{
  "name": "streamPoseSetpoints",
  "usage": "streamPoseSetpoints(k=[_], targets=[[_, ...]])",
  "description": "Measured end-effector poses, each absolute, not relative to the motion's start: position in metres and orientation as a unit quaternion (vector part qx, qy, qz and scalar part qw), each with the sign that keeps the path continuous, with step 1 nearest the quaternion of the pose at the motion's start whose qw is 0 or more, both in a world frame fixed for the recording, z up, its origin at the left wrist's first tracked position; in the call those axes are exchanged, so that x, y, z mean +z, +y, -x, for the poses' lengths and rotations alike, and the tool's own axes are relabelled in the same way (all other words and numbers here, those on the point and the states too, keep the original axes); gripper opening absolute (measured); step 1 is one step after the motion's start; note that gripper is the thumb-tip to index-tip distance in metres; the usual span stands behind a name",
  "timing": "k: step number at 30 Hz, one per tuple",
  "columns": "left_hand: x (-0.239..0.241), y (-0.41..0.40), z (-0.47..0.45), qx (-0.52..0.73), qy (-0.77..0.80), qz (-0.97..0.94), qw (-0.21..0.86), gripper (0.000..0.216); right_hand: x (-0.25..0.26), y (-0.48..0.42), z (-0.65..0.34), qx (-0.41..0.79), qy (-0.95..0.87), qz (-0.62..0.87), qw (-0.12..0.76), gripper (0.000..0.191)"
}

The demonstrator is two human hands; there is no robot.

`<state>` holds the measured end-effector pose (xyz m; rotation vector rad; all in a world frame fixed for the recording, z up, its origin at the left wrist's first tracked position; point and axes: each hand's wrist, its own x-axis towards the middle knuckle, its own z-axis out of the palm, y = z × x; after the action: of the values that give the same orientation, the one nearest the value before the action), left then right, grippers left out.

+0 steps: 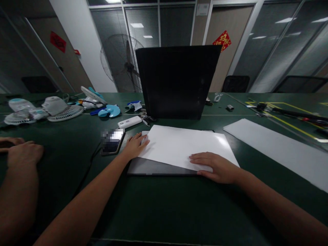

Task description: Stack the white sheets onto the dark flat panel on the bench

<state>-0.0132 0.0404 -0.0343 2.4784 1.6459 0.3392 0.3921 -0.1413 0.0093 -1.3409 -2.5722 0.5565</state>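
A white sheet of paper (184,145) lies askew over the base of an open laptop (153,168), whose dark screen (178,80) stands upright behind it. My left hand (135,145) rests at the sheet's left edge, fingers loosely curled on the paper. My right hand (216,167) lies flat on the sheet's near right corner, fingers stretched out and pressing it down.
A phone (112,141) and a white power bank (129,122) lie left of the laptop. Small fans and blue parts (64,109) clutter the far left. Another person's hands (22,152) rest at the left. A second white sheet (276,150) lies at the right.
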Motion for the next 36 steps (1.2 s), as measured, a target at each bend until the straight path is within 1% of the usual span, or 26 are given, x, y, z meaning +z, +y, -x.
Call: streamPoseSetpoints(k=[2, 4, 7, 10, 12, 14, 17, 20, 23, 30, 36], targets=[[-0.033, 0.04, 0.013, 0.112, 0.549, -0.825, 0.077, 0.068, 0.004, -0.137, -0.4, 0.198, -0.86, 0.455, 0.118, 0.05], [-0.032, 0.04, 0.014, 0.113, 0.543, -0.828, 0.081, 0.064, -0.002, -0.129, -0.413, 0.179, -0.841, 0.486, 0.156, 0.045], [-0.03, 0.042, 0.016, 0.136, 0.535, -0.828, 0.096, 0.053, -0.012, -0.115, -0.442, 0.088, -0.781, 0.589, 0.187, 0.044], [-0.029, 0.044, 0.017, 0.179, 0.541, -0.813, 0.117, 0.046, -0.016, -0.106, -0.477, 0.008, -0.681, 0.719, 0.136, 0.05], [-0.028, 0.044, 0.016, 0.198, 0.544, -0.808, 0.112, 0.04, -0.015, -0.104, -0.497, -0.014, -0.603, 0.792, 0.091, 0.055], [-0.029, 0.043, 0.014, 0.201, 0.542, -0.81, 0.097, 0.039, -0.014, -0.104, -0.509, -0.015, -0.551, 0.832, 0.069, 0.059], [-0.032, 0.042, 0.012, 0.179, 0.55, -0.812, 0.083, 0.05, -0.014, -0.104, -0.514, 0.01, -0.551, 0.831, 0.082, 0.066], [-0.034, 0.043, 0.012, 0.14, 0.565, -0.808, 0.087, 0.06, -0.021, -0.101, -0.512, 0.018, -0.578, 0.81, 0.1, 0.078], [-0.035, 0.044, 0.012, 0.113, 0.569, -0.81, 0.084, 0.063, -0.031, -0.096, -0.514, 0.021, -0.598, 0.792, 0.12, 0.084], [-0.036, 0.051, 0.017, 0.13, 0.593, -0.794, 0.028, 0.05, -0.043, -0.089, -0.529, 0.057, -0.574, 0.798, 0.175, 0.078], [-0.037, 0.049, 0.019, 0.12, 0.587, -0.8, 0.025, 0.056, -0.046, -0.089, -0.529, 0.074, -0.576, 0.792, 0.188, 0.078]])
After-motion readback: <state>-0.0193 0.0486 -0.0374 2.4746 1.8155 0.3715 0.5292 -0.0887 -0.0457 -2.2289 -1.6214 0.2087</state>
